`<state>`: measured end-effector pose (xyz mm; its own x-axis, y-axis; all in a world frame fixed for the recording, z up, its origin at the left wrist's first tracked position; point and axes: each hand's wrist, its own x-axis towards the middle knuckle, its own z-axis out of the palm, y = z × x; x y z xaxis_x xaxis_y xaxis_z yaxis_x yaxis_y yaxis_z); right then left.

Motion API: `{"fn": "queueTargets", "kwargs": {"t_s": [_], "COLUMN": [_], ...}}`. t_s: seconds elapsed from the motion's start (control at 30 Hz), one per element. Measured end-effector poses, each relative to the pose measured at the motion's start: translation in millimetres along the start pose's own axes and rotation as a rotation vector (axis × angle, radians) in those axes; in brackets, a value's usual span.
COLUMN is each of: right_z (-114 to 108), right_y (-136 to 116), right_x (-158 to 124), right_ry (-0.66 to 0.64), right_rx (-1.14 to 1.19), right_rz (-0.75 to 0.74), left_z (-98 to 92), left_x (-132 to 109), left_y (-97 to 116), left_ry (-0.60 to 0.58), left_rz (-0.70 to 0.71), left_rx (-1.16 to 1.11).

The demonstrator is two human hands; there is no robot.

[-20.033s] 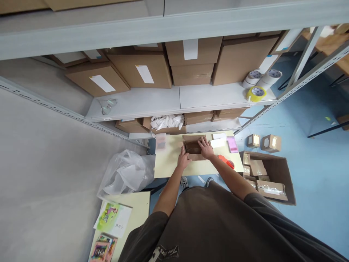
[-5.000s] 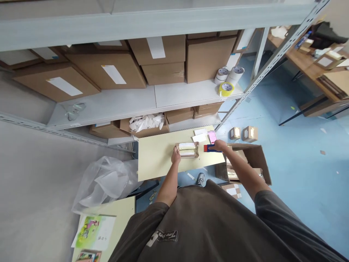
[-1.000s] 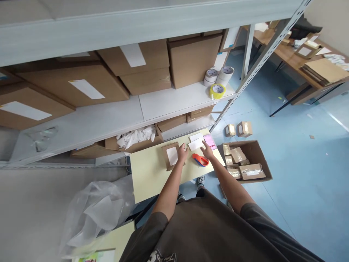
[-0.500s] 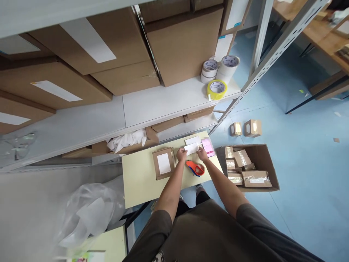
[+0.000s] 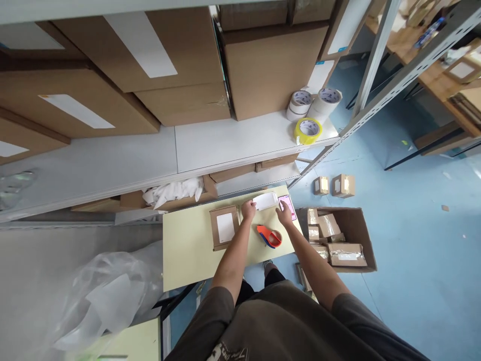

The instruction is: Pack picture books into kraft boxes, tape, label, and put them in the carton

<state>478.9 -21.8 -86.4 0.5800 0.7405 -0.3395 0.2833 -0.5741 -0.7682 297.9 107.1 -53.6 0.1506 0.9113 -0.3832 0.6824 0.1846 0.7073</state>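
My left hand (image 5: 248, 209) pinches the left end of a white paper slip (image 5: 262, 202) over the pale yellow table (image 5: 188, 245). More white paper seems to lie under or behind it, but I cannot separate the pieces clearly. Apart from the slip, my right hand (image 5: 284, 215) is at the lower left edge of a phone (image 5: 288, 206) with a pink screen, fingers partly spread. Whether it presses the phone is too small to tell. Between my forearms lies an orange and blue tape dispenser (image 5: 269, 236). A flat cardboard box (image 5: 224, 227) with a white label sits left of my left hand.
Beyond the table stands a shelf (image 5: 225, 140) with large cartons (image 5: 274, 75) and tape rolls (image 5: 308, 131). An open carton (image 5: 368, 240) of small taped boxes is on the floor at right, near two small boxes (image 5: 343, 185). Clear plastic bags (image 5: 116, 291) bulge at left.
My right hand has let go of the slip's right end and moved right to the phone. My left hand still holds the slip. The view has shifted slightly.
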Motion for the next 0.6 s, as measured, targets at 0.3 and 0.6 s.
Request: {"fn": "queueTargets", "kwargs": {"t_s": [0.3,0.6], "right_z": [-26,-19], "right_y": [-87,-162], "right_x": [15,27], "right_ry": [-0.400,-0.817], "right_rx": [0.149,0.115], "right_rz": [-0.264,-0.317], "left_z": [-114.0,-189.7], "left_x": [-29,-60], "left_y": [3,-5], "left_ry": [-0.042,0.080], "left_rz": [0.283,0.198], "left_rx": [-0.069,-0.170]}}
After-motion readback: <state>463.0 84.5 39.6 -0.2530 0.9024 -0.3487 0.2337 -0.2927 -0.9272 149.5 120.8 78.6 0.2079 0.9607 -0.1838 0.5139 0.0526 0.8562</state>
